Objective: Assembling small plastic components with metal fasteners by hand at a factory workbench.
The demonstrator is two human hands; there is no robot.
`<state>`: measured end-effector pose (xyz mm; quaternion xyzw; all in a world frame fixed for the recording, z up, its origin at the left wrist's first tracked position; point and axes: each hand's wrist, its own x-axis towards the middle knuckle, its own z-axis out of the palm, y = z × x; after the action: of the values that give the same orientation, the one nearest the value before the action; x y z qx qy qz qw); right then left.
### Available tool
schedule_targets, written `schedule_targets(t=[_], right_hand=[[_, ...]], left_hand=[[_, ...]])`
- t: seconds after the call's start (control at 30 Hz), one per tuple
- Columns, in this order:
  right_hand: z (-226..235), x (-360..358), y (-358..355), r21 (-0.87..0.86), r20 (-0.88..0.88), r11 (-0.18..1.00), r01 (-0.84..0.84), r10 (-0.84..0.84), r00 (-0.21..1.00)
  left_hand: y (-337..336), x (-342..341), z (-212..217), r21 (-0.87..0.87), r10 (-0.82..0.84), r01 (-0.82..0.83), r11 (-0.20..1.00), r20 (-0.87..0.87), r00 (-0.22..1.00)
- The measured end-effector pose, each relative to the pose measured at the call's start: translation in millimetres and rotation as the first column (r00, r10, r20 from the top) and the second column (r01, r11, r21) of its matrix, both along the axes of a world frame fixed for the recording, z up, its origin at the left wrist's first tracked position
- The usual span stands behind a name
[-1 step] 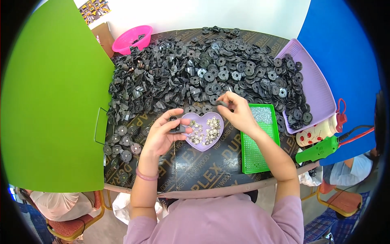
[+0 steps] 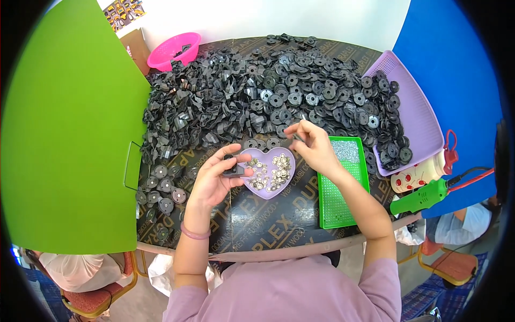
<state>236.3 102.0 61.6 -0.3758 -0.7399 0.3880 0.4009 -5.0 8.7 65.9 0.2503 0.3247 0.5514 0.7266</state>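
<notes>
My left hand is closed on a black moulded plastic part, at the left edge of a lilac heart-shaped dish. Small round metal pieces lie in that dish. Over its upper right side, my right hand pinches a small black disc, mostly covered by the fingers. Several black discs with centre holes lie in a row just beyond the dish. To the right is a green tray with many tiny silvery pieces at its far end.
A heap of black moulded parts and black discs spreads across the back. Behind it stands a pink basket; at right, a lilac basket, a bottle and a green corded tool. More discs lie at left.
The black disc in my right hand has shifted slightly and is more covered by the fingers. My left hand has barely moved.
</notes>
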Motion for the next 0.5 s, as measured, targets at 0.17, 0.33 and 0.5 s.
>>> schedule_targets(t=[0.17,0.33,0.5], right_hand=[[8,-14,-14,-0.089,0.179,0.989,-0.122,0.136,0.974],[-18,-34,-27,0.163,0.573,0.911,-0.379,0.226,0.788],[-42,-51,-17,0.351,0.668,0.825,-0.443,0.111,0.736]], left_hand=[[0,2,-22,-0.132,0.072,-0.013,0.991,0.449,0.89],[2,-2,-28,-0.196,0.143,-0.019,0.98,0.642,0.753],[2,-9,-34,-0.26,0.211,-0.005,0.966,0.771,0.6]])
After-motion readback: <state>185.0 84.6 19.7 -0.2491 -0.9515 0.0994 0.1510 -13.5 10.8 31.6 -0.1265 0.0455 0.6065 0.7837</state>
